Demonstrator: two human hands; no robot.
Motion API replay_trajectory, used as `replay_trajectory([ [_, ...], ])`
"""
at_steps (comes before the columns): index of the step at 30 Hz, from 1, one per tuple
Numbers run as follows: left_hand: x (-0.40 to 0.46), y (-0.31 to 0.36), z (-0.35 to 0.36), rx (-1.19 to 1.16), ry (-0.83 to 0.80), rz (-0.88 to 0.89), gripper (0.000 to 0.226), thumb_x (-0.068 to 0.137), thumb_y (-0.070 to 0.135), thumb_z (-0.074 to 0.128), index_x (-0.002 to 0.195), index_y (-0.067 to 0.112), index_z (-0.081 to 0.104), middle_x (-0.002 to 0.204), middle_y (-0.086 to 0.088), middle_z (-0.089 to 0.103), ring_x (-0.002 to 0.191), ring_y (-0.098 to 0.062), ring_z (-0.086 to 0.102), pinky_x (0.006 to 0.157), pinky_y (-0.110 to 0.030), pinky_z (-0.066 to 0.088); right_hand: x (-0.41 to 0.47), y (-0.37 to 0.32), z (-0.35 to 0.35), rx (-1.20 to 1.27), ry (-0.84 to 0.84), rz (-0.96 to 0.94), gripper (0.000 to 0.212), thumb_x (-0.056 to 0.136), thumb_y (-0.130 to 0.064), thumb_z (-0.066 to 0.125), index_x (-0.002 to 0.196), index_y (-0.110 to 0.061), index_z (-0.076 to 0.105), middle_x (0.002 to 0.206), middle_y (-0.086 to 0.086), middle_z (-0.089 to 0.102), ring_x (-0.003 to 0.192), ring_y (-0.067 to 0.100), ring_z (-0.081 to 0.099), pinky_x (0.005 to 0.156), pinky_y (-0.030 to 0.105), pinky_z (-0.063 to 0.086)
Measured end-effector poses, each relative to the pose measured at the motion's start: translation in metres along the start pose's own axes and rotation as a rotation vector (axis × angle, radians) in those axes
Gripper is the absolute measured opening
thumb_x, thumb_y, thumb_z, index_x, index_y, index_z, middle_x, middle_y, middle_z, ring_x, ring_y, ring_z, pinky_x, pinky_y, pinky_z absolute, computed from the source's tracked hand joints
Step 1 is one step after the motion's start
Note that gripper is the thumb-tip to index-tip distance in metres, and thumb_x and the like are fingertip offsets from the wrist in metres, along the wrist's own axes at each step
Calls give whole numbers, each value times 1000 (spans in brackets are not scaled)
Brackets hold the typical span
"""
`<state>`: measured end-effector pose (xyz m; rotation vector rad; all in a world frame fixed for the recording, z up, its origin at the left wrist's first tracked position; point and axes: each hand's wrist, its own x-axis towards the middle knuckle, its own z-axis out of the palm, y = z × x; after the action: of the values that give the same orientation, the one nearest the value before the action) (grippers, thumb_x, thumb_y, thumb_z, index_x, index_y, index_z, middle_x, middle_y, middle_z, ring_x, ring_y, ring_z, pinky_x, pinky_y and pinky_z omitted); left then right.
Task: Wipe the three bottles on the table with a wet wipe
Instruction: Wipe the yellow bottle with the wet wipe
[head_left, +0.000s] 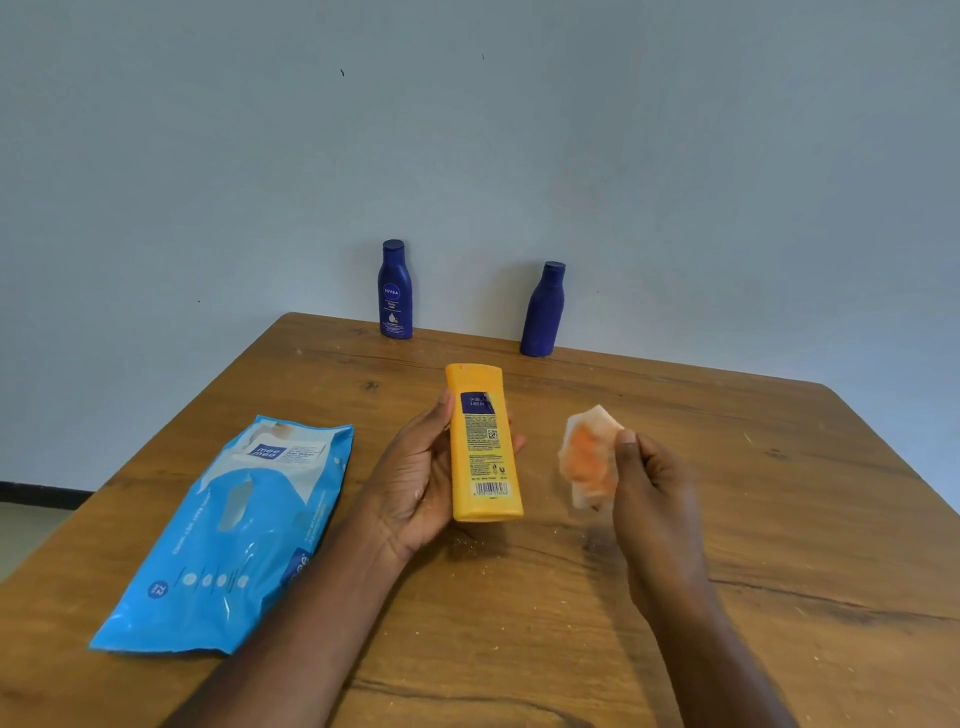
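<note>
My left hand (415, 467) holds a yellow bottle (484, 447) above the table, cap end toward me, its printed back label facing up. To its right, my right hand (652, 493) pinches a folded white wet wipe (589, 457) stained orange, a short gap away from the bottle. Two dark blue bottles stand upright at the table's far edge by the wall: one with a Nivea label (395, 291) on the left, one plain (544, 310) on the right.
A blue pack of wet wipes (234, 535) lies flat on the left side of the wooden table (779, 519). Crumbs and specks dot the wood near my hands. A pale wall rises right behind the far edge.
</note>
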<state>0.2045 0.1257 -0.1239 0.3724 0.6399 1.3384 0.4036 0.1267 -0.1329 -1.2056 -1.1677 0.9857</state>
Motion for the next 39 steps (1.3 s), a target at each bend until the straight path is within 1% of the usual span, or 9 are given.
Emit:
replay_trajectory([
  [4, -1, -6, 4, 22, -19, -2, 47, 95, 26, 57, 137, 5, 54, 128, -21, 69, 119, -36, 67, 93, -51, 56, 0, 0, 2, 185, 9, 238, 27, 105, -34, 46, 110, -19, 69, 104, 11, 76, 99, 31, 73, 85, 54, 60],
  [8, -2, -11, 6, 45, -26, 3, 39, 100, 22, 50, 134, 4, 56, 128, -22, 68, 124, -35, 62, 100, -52, 51, -10, -15, 14, 406, -143, 159, 25, 104, -25, 48, 122, -20, 64, 109, 5, 77, 103, 21, 74, 80, 38, 60],
  [12, -3, -15, 7, 26, -45, -14, 39, 101, 18, 51, 135, 0, 56, 125, -24, 68, 119, -35, 64, 96, -52, 56, -23, -8, 32, -75, -172, -261, 34, 104, -22, 48, 133, -38, 58, 106, -5, 74, 96, 8, 71, 74, 27, 59],
  [15, 0, -14, 3, -48, -32, -26, 43, 104, 15, 51, 140, -6, 50, 139, -30, 57, 131, -37, 57, 101, -48, 54, -28, -2, 44, -384, -358, -405, 48, 105, -20, 49, 136, -57, 44, 138, -7, 63, 126, 2, 57, 102, 37, 53],
  [21, 8, 6, -7, -66, 102, 57, 65, 86, 22, 64, 145, 4, 44, 125, -26, 68, 124, -42, 60, 98, -62, 52, -25, -4, 27, -386, -635, -570, 37, 101, -11, 53, 136, -19, 61, 145, -7, 58, 140, 3, 45, 115, 39, 43],
  [27, 6, 9, -4, -151, 142, 165, 43, 94, 17, 59, 133, 3, 49, 128, -27, 64, 114, -36, 66, 85, -55, 58, -19, 3, 15, -385, -481, -544, 44, 100, -18, 55, 142, -31, 52, 147, -12, 55, 122, -1, 59, 97, 20, 52],
  [33, 3, 11, 1, -174, 197, 159, 31, 101, 20, 54, 125, 0, 53, 100, -23, 75, 90, -32, 75, 71, -47, 61, -27, 6, 31, -397, -469, -679, 52, 97, -4, 61, 145, -20, 48, 155, -5, 44, 147, 6, 35, 113, 42, 44],
  [37, 0, 11, 4, -225, 208, 60, 49, 101, 30, 57, 135, -4, 50, 123, -29, 66, 116, -40, 65, 96, -54, 54, -25, 9, 42, -508, -378, -906, 47, 100, -10, 55, 146, -13, 47, 156, 4, 42, 151, 18, 31, 114, 50, 41],
  [39, -5, 9, 9, -212, 211, -15, 51, 102, 36, 55, 131, -5, 52, 115, -31, 69, 108, -41, 70, 89, -51, 59, -24, 10, 47, -577, -354, -990, 42, 108, -24, 42, 148, -14, 44, 157, 6, 40, 152, 23, 28, 117, 53, 36],
])
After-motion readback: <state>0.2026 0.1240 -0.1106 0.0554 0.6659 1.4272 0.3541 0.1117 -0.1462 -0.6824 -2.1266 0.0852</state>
